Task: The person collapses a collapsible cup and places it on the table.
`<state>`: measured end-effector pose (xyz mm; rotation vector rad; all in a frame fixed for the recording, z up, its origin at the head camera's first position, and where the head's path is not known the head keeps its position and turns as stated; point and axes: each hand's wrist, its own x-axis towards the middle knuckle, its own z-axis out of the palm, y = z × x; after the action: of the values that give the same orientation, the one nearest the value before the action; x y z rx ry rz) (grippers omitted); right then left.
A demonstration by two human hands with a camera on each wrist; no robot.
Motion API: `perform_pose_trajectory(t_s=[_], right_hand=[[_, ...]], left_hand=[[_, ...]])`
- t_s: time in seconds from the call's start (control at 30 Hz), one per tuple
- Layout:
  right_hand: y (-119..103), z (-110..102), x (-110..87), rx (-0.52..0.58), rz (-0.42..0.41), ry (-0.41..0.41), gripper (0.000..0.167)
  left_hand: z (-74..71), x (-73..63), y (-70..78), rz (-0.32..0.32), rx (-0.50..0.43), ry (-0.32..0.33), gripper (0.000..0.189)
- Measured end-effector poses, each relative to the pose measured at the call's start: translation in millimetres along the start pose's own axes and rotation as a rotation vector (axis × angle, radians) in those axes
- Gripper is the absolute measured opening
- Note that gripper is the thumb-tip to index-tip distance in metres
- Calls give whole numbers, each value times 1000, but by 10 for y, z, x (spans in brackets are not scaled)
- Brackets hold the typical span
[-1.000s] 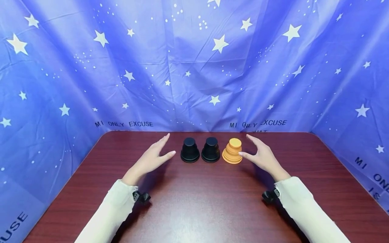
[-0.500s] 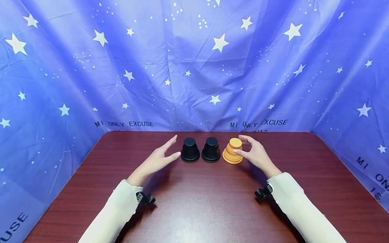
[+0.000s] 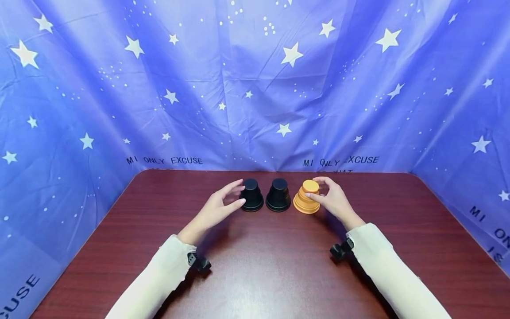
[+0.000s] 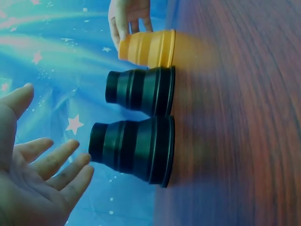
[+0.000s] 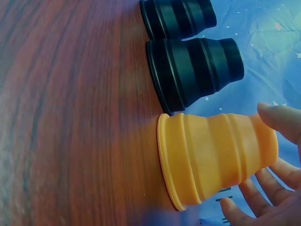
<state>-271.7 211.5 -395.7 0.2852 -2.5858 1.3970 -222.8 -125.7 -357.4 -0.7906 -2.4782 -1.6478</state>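
Three stepped, collapsible-looking cups stand mouth down in a row on the table. The orange cup point(image 3: 306, 204) is at the right, the middle black cup point(image 3: 278, 196) beside it, the left black cup point(image 3: 253, 196) at the other end. My right hand point(image 3: 336, 201) has its thumb and fingers around the narrow upper end of the orange cup point(image 5: 211, 155), thumb on the near side. My left hand point(image 3: 215, 210) is beside the left black cup point(image 4: 136, 150), thumb and fingers spread apart; the left wrist view shows no grip on it.
The dark red wooden table point(image 3: 263, 266) ends at a blue star-printed curtain point(image 3: 255, 88) close behind the cups. Black wrist cameras point(image 3: 341, 250) stick out below both white sleeves point(image 3: 390, 266).
My left hand has moved right, up to the left black cup. The right hand has moved left and its fingers have come in around the orange cup. The cups stay in place.
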Motion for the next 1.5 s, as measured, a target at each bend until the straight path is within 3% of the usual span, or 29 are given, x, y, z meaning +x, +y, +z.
perform_pose_trajectory(t_s=[0.17, 0.53, 0.83, 1.03, 1.2, 1.33, 1.43, 1.5], right_hand=[[22, 34, 14, -25, 37, 20, 49], [-58, 60, -72, 15, -18, 128, 43], [-313, 24, -204, 29, -206, 239, 47], [-541, 72, -291, 190, -307, 199, 50], [-846, 94, -426, 195, -422, 185, 50], [-966, 127, -490, 195, -499, 171, 51], [-957, 179, -494, 218, -552, 164, 53], [-910, 224, -473, 227, -581, 161, 55]], left_hand=[[48, 5, 32, 3, -51, 19, 52], [193, 113, 28, 28, -77, -2, 48], [222, 167, 66, 48, -70, 1, 45], [245, 198, 111, 43, -32, -4, 45], [282, 236, 118, 57, -26, -1, 44], [343, 310, -35, 67, -38, 13, 44], [381, 373, -168, 72, -55, 21, 45], [388, 396, -180, 81, -65, 22, 45]])
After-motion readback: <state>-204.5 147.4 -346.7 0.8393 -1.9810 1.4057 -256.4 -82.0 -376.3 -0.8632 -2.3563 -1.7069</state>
